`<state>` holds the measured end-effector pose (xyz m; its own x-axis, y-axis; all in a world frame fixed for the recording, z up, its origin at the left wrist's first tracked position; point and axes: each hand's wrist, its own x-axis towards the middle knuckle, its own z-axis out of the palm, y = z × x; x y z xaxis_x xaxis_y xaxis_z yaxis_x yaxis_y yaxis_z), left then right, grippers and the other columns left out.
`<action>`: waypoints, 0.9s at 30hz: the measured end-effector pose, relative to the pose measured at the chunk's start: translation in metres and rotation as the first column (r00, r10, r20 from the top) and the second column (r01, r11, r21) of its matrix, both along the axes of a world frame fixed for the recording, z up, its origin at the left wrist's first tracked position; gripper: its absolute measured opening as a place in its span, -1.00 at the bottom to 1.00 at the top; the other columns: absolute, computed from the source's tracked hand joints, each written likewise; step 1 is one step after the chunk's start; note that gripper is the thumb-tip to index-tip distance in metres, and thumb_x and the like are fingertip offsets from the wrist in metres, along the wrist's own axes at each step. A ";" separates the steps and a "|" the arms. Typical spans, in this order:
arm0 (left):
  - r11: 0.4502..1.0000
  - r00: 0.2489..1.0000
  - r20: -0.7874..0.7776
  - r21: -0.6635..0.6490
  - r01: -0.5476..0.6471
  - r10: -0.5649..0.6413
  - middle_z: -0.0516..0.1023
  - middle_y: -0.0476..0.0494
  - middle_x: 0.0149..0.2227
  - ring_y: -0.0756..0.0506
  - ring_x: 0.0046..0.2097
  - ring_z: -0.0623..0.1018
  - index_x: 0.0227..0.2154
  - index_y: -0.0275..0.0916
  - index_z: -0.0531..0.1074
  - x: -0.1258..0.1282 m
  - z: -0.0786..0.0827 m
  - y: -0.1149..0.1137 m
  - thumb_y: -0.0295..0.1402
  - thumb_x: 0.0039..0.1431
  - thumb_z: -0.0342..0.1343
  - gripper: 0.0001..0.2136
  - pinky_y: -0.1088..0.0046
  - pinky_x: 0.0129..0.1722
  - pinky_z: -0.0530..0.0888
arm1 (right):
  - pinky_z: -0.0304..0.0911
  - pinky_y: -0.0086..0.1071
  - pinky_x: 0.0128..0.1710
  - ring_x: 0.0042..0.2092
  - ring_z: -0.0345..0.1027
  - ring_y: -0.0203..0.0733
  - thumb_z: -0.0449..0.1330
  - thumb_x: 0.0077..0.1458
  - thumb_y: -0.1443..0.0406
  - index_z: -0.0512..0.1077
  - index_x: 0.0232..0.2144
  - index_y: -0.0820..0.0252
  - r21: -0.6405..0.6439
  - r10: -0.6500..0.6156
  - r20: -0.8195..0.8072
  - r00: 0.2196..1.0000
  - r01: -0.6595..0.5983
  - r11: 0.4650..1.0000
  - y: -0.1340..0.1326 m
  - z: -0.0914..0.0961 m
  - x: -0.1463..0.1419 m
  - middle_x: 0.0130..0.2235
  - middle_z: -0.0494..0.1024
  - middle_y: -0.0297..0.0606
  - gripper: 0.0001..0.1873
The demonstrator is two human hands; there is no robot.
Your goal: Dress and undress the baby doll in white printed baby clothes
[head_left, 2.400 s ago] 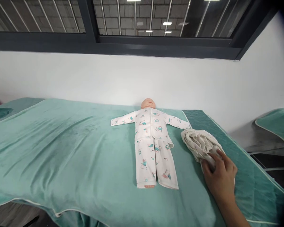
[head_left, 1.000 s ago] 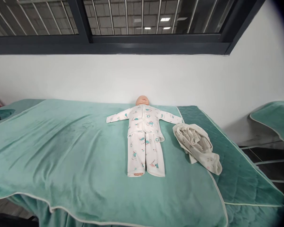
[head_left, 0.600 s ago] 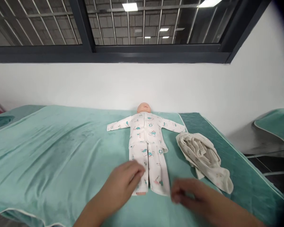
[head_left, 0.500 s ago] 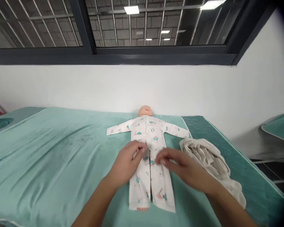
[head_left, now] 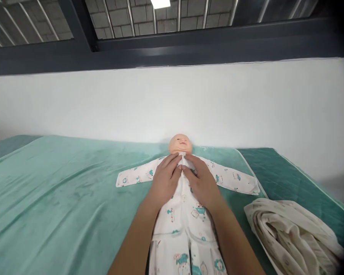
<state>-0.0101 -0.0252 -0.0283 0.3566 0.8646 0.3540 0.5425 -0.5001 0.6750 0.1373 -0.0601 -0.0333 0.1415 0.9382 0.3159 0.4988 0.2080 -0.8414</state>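
A baby doll (head_left: 180, 144) lies on its back, dressed in a white long-sleeved top (head_left: 172, 214) and white trousers (head_left: 169, 254) with a teal and pink print. Both sleeves stretch out to the sides. My left hand (head_left: 165, 177) rests on the left half of the chest, fingertips at the collar and thumb near the front seam. Opposite it, my right hand (head_left: 200, 181) lies on the right half, its fingertips also by the collar. On each hand the thumb is apart from the fingers. The cloth under my palms is hidden.
A crumpled cream cloth (head_left: 292, 233) lies to the right of the doll. Teal sheets (head_left: 60, 198) cover the surface, with a darker mat (head_left: 298, 179) at right. Behind rise a white wall (head_left: 166, 103) and a dark window frame (head_left: 166, 51).
Both hands have moved from above the doll's waist up to its chest by the collar and now touch the top. The view has come closer to the doll.
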 end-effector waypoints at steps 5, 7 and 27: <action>0.998 1.000 0.020 -0.062 -0.012 0.013 0.26 -0.02 0.32 -0.07 0.34 0.23 0.21 -0.05 0.32 0.000 0.001 0.000 -0.22 0.39 -0.14 -0.61 0.23 0.37 0.17 | 0.15 -0.11 0.22 0.19 0.25 -0.10 0.06 0.24 0.16 0.40 0.05 -0.01 0.010 -0.035 -0.065 0.997 0.036 0.999 0.002 0.002 -0.003 0.15 0.43 -0.33 -0.65; 0.997 1.000 0.028 -0.073 -0.009 0.011 0.26 -0.03 0.32 -0.08 0.34 0.23 0.20 -0.05 0.33 0.000 0.002 0.001 -0.21 0.38 -0.13 -0.61 0.22 0.37 0.17 | 0.17 -0.11 0.21 0.18 0.27 -0.10 0.06 0.23 0.17 0.40 0.04 -0.01 0.008 -0.046 -0.075 0.996 0.047 0.999 0.002 0.002 -0.003 0.13 0.44 -0.33 -0.66; 0.996 0.999 0.050 -0.093 -0.009 0.013 0.29 0.00 0.30 -0.09 0.33 0.24 0.15 0.00 0.38 0.002 0.003 0.000 -0.24 0.36 -0.08 -0.64 0.22 0.36 0.18 | 0.13 -0.09 0.21 0.16 0.28 -0.06 0.06 0.24 0.15 0.39 0.05 0.01 0.008 -0.042 -0.043 0.998 0.042 0.999 -0.001 0.003 -0.002 0.14 0.44 -0.30 -0.64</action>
<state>-0.0082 -0.0248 -0.0249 0.3305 0.8982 0.2899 0.5116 -0.4286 0.7447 0.1354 -0.0608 -0.0305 0.1942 0.9285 0.3166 0.4710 0.1948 -0.8604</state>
